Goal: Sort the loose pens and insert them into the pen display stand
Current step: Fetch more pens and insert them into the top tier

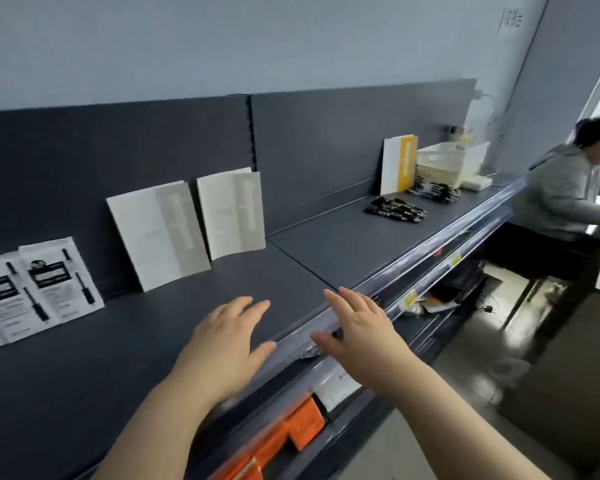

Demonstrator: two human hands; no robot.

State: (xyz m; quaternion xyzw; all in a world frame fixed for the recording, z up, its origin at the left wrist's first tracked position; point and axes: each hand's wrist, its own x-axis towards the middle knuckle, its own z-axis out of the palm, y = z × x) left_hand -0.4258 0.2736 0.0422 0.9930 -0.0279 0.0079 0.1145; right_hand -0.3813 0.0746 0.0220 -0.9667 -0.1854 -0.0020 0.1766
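Note:
Two piles of loose black pens lie far along the dark grey shelf: a nearer pile and a farther pile. Behind them stands a clear plastic stand with compartments. My left hand hovers flat over the shelf near its front edge, fingers apart, holding nothing. My right hand is spread over the clear shelf-edge strip, also with nothing in it. Both hands are far from the pens.
Two white-and-grey booklets lean on the back panel, printed packets at the left, a white-and-yellow booklet by the pens. Orange boxes sit on the lower shelf. A person in grey sits at the right end.

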